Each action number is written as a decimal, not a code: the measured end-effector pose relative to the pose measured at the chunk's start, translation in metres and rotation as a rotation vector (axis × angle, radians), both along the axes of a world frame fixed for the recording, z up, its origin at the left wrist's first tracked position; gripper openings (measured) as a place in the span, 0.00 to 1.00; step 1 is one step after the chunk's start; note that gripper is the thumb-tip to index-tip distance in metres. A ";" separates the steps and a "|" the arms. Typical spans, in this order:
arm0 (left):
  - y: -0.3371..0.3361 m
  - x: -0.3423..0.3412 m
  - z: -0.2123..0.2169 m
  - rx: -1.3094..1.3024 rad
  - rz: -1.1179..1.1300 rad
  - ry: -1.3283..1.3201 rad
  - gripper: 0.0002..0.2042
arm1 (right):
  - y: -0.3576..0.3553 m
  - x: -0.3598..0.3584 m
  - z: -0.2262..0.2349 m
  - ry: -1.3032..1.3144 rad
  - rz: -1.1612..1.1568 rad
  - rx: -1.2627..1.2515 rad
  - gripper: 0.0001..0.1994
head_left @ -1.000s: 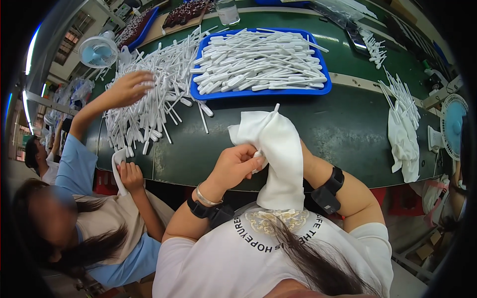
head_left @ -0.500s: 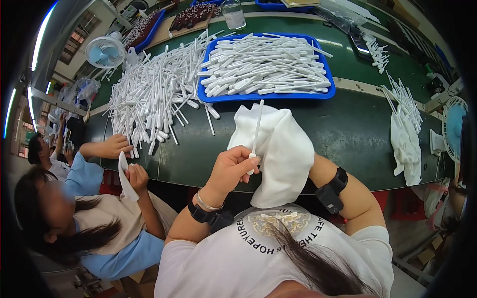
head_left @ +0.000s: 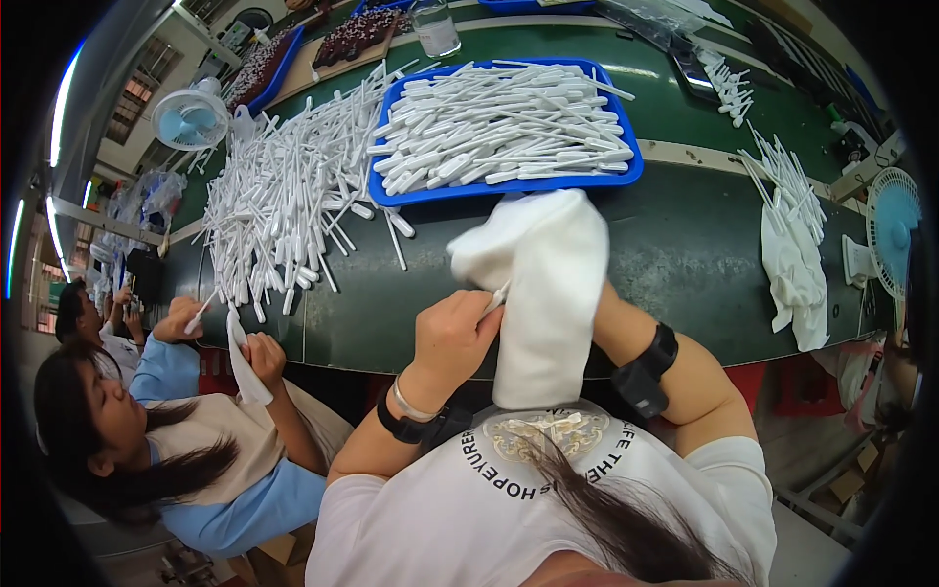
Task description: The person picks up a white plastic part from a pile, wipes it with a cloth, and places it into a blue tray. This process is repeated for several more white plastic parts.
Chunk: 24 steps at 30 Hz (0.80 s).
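My left hand [head_left: 455, 331] is closed on the bulb end of a white plastic dropper [head_left: 500, 293], whose thin stem disappears into a white cloth [head_left: 553, 284]. The cloth lies over my right hand [head_left: 608, 311], hangs down toward my shirt and is blurred by motion. It hides the right fingers, and only the wrist side shows. Just beyond the cloth is a blue tray [head_left: 509, 188] heaped with white droppers [head_left: 499, 122]. A large loose pile of droppers [head_left: 284, 186] spreads on the green tabletop left of the tray.
At my left a co-worker [head_left: 196, 421] holds a dropper and a white cloth [head_left: 246, 362]. More droppers [head_left: 787, 186] lie on a crumpled cloth [head_left: 797, 284] at right. Fans stand at far left [head_left: 191, 115] and right [head_left: 895, 230]. A clear jar [head_left: 434, 29] stands behind the tray.
The dropper's stem, upright and bare before, is now inside the cloth. My left hand has tilted toward the cloth. The co-worker has lifted a dropper from the pile.
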State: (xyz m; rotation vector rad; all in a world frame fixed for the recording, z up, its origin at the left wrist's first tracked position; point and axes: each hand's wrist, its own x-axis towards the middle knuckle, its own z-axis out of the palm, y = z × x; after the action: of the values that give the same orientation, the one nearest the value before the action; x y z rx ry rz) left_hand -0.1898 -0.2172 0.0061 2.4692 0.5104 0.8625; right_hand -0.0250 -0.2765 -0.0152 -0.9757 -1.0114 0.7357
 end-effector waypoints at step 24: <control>0.027 -0.052 0.002 -1.374 -0.151 0.071 0.08 | 0.001 0.004 0.049 -1.309 -0.084 -0.236 0.10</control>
State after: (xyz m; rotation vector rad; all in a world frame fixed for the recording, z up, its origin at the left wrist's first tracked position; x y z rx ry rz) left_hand -0.2418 -0.1906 0.0084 1.2308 0.6242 0.1707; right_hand -0.0207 -0.2751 0.0342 -1.7501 -1.9967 0.0440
